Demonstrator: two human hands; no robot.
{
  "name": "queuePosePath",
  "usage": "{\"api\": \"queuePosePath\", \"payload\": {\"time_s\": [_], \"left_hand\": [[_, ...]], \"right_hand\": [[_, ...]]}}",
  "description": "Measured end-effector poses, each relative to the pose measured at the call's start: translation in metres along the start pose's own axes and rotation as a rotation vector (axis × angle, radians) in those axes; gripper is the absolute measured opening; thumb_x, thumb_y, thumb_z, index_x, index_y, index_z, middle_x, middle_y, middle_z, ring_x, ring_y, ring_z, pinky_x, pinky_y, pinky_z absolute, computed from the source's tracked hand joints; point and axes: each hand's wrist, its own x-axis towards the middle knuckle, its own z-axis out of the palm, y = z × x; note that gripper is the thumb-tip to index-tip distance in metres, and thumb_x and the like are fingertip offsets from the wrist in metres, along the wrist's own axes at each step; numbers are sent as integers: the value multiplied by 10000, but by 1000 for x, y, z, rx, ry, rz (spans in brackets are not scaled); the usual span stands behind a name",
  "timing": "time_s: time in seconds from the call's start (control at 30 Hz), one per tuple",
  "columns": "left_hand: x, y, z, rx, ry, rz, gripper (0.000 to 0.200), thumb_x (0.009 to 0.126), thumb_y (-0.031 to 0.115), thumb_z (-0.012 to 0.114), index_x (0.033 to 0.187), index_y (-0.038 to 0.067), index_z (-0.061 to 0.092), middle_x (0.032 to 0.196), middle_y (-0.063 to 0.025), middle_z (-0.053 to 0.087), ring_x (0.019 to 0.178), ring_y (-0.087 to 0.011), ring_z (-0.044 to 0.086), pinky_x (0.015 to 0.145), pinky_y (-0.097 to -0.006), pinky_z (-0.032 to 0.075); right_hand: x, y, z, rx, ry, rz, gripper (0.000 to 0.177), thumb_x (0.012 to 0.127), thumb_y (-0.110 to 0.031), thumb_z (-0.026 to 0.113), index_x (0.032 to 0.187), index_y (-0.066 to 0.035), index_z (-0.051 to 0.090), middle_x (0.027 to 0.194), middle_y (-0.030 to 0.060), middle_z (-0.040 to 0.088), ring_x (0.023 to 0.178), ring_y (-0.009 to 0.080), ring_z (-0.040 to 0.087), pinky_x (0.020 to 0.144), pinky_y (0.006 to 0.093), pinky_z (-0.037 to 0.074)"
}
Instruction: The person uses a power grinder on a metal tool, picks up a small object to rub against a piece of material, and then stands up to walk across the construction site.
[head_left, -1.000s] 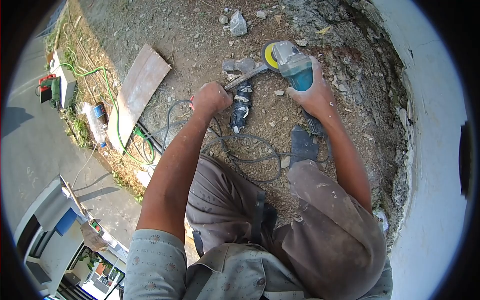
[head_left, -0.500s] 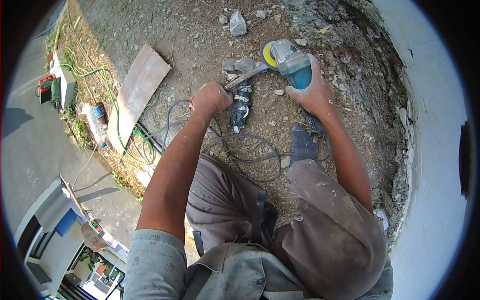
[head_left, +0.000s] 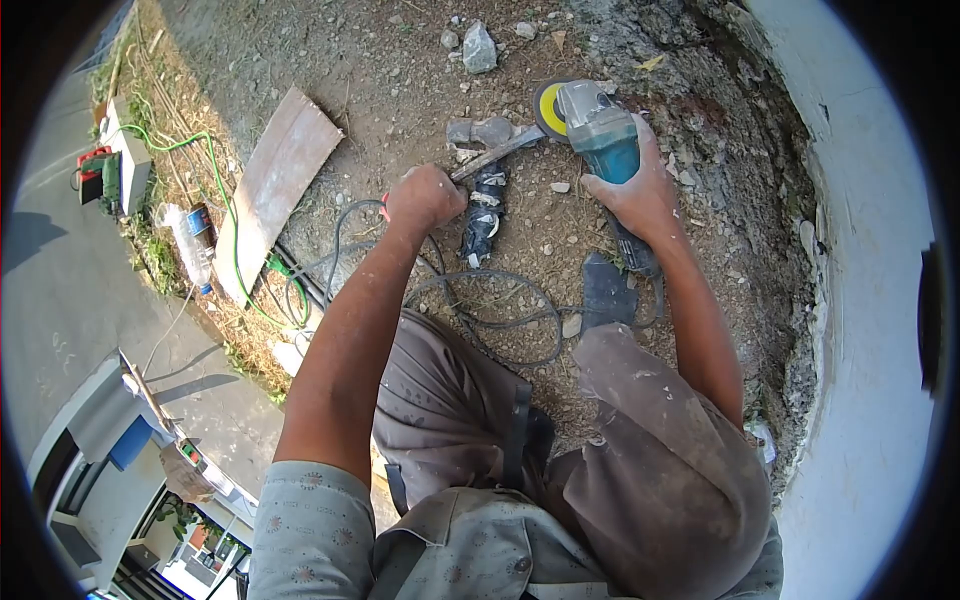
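My right hand [head_left: 645,190] grips the teal body of an angle grinder [head_left: 606,148], whose yellow-centred disc [head_left: 549,108] faces left. My left hand [head_left: 427,197] is closed in a fist round a flat metal chisel [head_left: 495,157], with a bit of red showing behind the fist. The chisel slants up to the right, and its broad end sits right at the disc's lower edge. Beneath it on the ground lies a hammer [head_left: 484,131], its handle wrapped in torn black tape [head_left: 483,215].
A grey cable [head_left: 545,300] loops over the stony soil before my knees. To the left lie a board [head_left: 285,170], a green cord [head_left: 222,170], a plastic bottle [head_left: 188,245] and a red-and-green tool [head_left: 98,180]. A stone [head_left: 479,48] lies ahead; a white wall [head_left: 870,250] runs along the right.
My right hand and the grinder have shifted slightly right, drawing the disc toward the chisel's tip. My left hand has stayed almost in place.
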Motion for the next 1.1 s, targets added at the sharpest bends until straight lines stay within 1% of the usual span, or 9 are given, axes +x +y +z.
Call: {"api": "queuePosePath", "payload": {"time_s": [0.1,0.2,0.37,0.5,0.6,0.7,0.8,0.97,1.1], "left_hand": [[-1,0,-1,-18,-6,1,459,814,407,661,940,-25,750,1013,-259,717,984,-408,701,892,-456,555],[-2,1,0,-10,-4,7,456,816,406,659,936,-24,751,1003,-259,718,979,-407,703,888,-456,556],[-1,1,2,41,21,7,382,791,334,601,919,14,765,989,-217,734,957,-379,714,863,-440,561],[-1,0,3,13,18,-3,402,804,356,616,920,-1,760,991,-234,728,964,-386,712,867,-444,562],[2,-2,7,-9,33,0,440,815,391,651,916,-24,751,977,-262,717,956,-406,706,864,-458,562],[3,-3,9,-2,37,13,440,812,393,649,917,-22,752,974,-264,716,955,-406,707,862,-456,563],[2,-2,8,13,26,16,426,811,382,632,929,-7,757,988,-248,721,965,-395,708,863,-448,562],[1,1,3,39,-16,-4,411,815,372,603,950,19,765,1016,-211,734,990,-368,710,874,-432,559],[1,-1,5,-5,27,3,433,809,393,651,917,-14,754,975,-260,719,954,-404,708,860,-458,562]], "right_hand": [[-18,7,4,-39,2,-67,1036,713,-349,800,1552,-138,229,1334,253,590,1151,428,629,988,479,499],[-26,5,6,16,-63,11,1054,699,-332,816,1556,-115,243,1386,250,551,1232,414,581,1043,466,461],[-25,-4,4,-31,-94,55,1057,710,-316,809,1564,-152,208,1376,254,559,1218,432,587,1033,478,470],[-22,-5,5,-35,-103,71,1053,717,-318,807,1564,-161,201,1362,254,570,1204,437,595,1026,484,475],[-21,0,7,-78,-42,-8,1027,732,-333,769,1558,-179,177,1230,277,643,1082,474,646,947,505,514],[-20,-2,4,-87,-70,37,1036,733,-336,768,1561,-163,171,1235,279,641,1089,471,645,952,502,513],[-19,-1,2,-51,-110,84,1058,718,-337,803,1565,-162,193,1360,257,572,1194,445,600,1027,479,479],[-19,-4,3,-68,-106,79,1052,717,-339,802,1560,-155,199,1352,251,580,1197,445,600,1030,476,478],[-16,-2,3,-59,-96,51,1048,715,-335,803,1557,-149,208,1347,252,585,1195,444,601,1031,476,478]]}}
